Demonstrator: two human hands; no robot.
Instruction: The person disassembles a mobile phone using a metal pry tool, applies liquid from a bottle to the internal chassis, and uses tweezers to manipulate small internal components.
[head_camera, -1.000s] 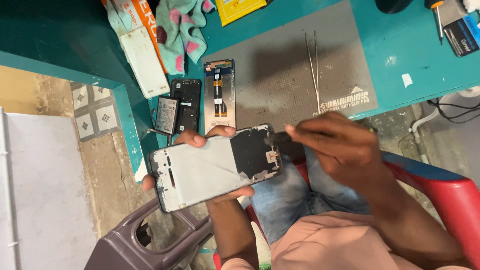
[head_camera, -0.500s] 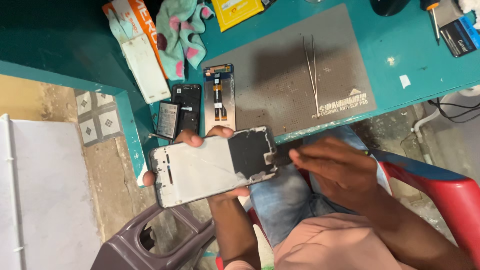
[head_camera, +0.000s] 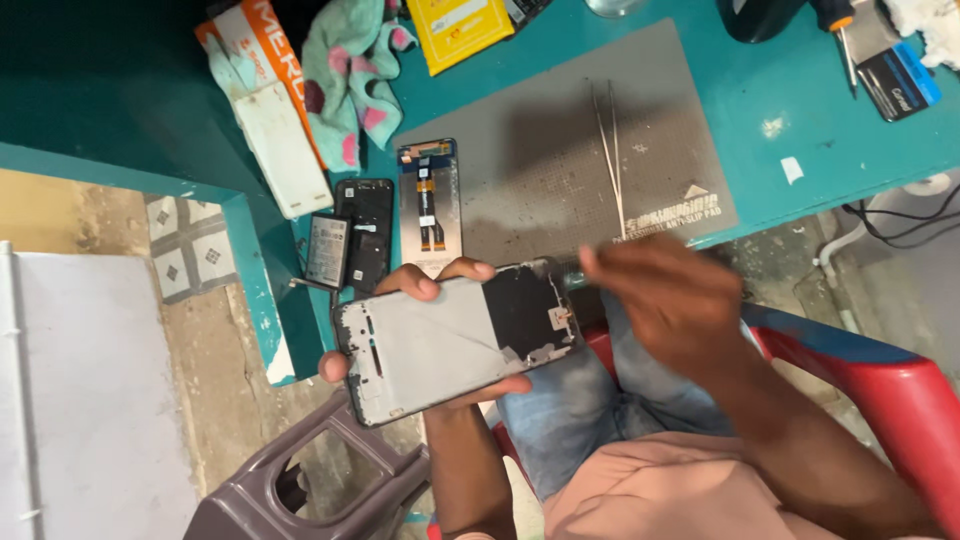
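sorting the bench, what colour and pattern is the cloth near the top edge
Mint green cloth with pink spots, clearest in the head view.

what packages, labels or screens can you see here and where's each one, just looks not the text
Orange and white box: flat, long, table's far left beside the cloth.
Yellow packet: flat, rectangular, top edge of table.
Blue and black card: small, far right.
Phone screen panel: face down, grey mat's left edge, orange ribbon cable.
Opened phone frame: grey and black, in the left hand.

left hand (head_camera: 425, 335) grips an opened phone frame (head_camera: 455, 340); right hand (head_camera: 665, 300) blurred beside it.
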